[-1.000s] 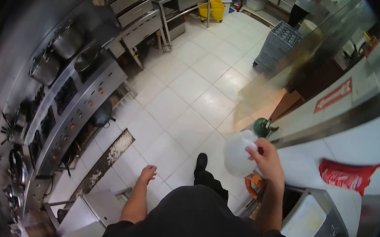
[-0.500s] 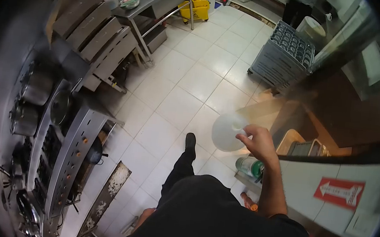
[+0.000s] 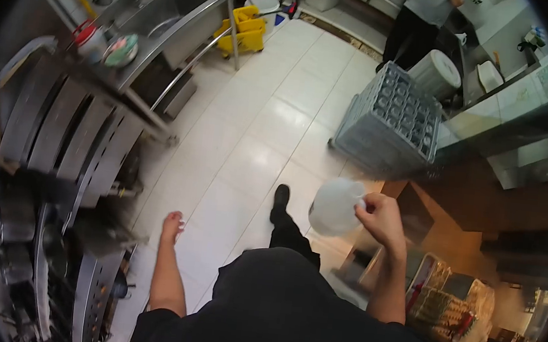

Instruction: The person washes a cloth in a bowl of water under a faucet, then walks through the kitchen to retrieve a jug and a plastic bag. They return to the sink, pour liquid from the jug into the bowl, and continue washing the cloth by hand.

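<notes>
My right hand (image 3: 382, 217) is closed on a translucent white plastic jug (image 3: 333, 207), gripping it near its neck. The jug hangs in front of me over the tiled floor, to the right of my forward shoe. My left hand (image 3: 173, 226) is low on the left with its fingers curled. A small white bit shows at those fingers, too small to name.
A grey stack of glass racks (image 3: 386, 123) stands ahead on the right. Left are a steel sink (image 3: 163, 16), a yellow mop bucket (image 3: 242, 32) and a stove (image 3: 90, 298). Another person (image 3: 419, 26) stands at the far end by a white bin (image 3: 436, 74).
I have moved forward along the tiles, and the racks and sink are nearer. My left hand has swung forward into full view. The jug stays in my right hand.
</notes>
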`<state>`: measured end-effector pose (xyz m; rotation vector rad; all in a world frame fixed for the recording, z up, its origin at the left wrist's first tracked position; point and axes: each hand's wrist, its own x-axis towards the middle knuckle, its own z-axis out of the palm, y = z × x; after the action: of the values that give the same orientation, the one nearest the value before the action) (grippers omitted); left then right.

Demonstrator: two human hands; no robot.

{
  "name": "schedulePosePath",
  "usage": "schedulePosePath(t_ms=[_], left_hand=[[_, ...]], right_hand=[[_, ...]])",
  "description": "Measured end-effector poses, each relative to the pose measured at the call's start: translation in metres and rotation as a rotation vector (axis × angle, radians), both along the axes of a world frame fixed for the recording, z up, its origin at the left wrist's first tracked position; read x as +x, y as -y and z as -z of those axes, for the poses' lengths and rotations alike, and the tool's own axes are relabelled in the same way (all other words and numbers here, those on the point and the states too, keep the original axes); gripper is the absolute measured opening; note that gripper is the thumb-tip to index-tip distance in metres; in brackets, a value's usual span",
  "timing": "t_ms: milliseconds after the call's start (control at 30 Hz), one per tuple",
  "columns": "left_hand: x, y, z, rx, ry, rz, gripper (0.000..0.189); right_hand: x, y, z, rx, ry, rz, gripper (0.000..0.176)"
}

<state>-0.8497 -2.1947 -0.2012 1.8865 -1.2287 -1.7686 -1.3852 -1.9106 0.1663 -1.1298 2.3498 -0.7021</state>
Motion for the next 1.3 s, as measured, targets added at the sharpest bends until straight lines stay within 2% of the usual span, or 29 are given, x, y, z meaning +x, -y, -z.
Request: schedulePosePath(t_ms=[67,133,267,333,433,567,600,667,733,767,800,833,867,900,933,1000,1100,1167,1233,1300], left_hand=[[-0.071,0.061,-0.048,-0.166,0.014,-0.007,0.024],[-0.122,0.105,-0.052,-0.28,0.089,0.04,0.028],[-0.187,0.124,-0.027,-0.092,0.068,0.143,0.026],[-0.212,0.112,-0.008,0.121,0.093,0.198,0.023],[-0.247,0.096,0.016,0.336,0.183,0.28,0.024],[-0.3,0.126,0.052,0.364,0.297,0.5,0.024],[-0.309,0.141,0.058,0.251,0.309,0.646,0.023],[-0.333,0.194,0.064,-0.247,0.288,1.043,0.023],[-0.361,0.261,0.063,-0.717,0.272,1.184,0.023],[-0.393,0.314,0.066,-0.29,0.26,1.069,0.024],[-0.419,0.373,0.092,0.107,0.237,0.773,0.025],[-0.454,0.436,0.104,0.311,0.229,0.522,0.026],[-0.49,0.498,0.109,0.357,0.201,0.382,0.028],[-0.524,0.554,0.107,0.329,0.163,0.311,0.029],[-0.597,0.587,0.044,0.121,0.122,0.302,0.024],[-0.706,0.664,-0.035,-0.053,0.026,0.23,0.033],[-0.815,0.735,-0.1,-0.245,-0.032,0.259,0.035],[-0.862,0.754,-0.122,-0.307,-0.007,0.292,0.037],[-0.873,0.763,-0.078,-0.212,0.017,0.372,0.038],[-0.848,0.75,-0.057,-0.039,0.109,0.491,0.039]], right_hand=[[-0.049,0.04,0.009,0.055,-0.031,-0.023,0.024],[-0.095,0.085,0.018,0.01,-0.034,-0.039,0.024],[-0.181,0.182,0.019,0.085,-0.031,-0.034,0.025],[-0.226,0.231,0.016,0.142,-0.076,-0.044,0.026],[-0.285,0.297,0.021,0.027,-0.104,0.013,0.025],[-0.367,0.386,0.036,0.013,-0.09,0.068,0.023],[-0.384,0.405,0.044,0.016,-0.08,0.096,0.023],[-0.427,0.451,0.058,0.017,-0.063,0.138,0.024],[-0.468,0.493,0.069,0.025,-0.096,0.144,0.025],[-0.492,0.515,0.072,0.02,-0.105,0.165,0.025],[-0.513,0.534,0.074,0.013,-0.112,0.196,0.025],[-0.534,0.552,0.074,0.024,-0.112,0.212,0.025],[-0.553,0.568,0.073,0.035,-0.111,0.233,0.025],[-0.571,0.581,0.076,0.046,-0.108,0.253,0.025],[-0.59,0.594,0.081,0.055,-0.09,0.272,0.024],[-0.635,0.621,0.094,0.062,-0.063,0.305,0.024],[-0.709,0.655,0.128,0.124,-0.035,0.344,0.023],[-0.753,0.674,0.171,0.138,-0.035,0.348,0.026],[-0.813,0.701,0.204,0.153,-0.045,0.34,0.026],[-0.844,0.719,0.232,0.204,-0.015,0.315,0.025]])
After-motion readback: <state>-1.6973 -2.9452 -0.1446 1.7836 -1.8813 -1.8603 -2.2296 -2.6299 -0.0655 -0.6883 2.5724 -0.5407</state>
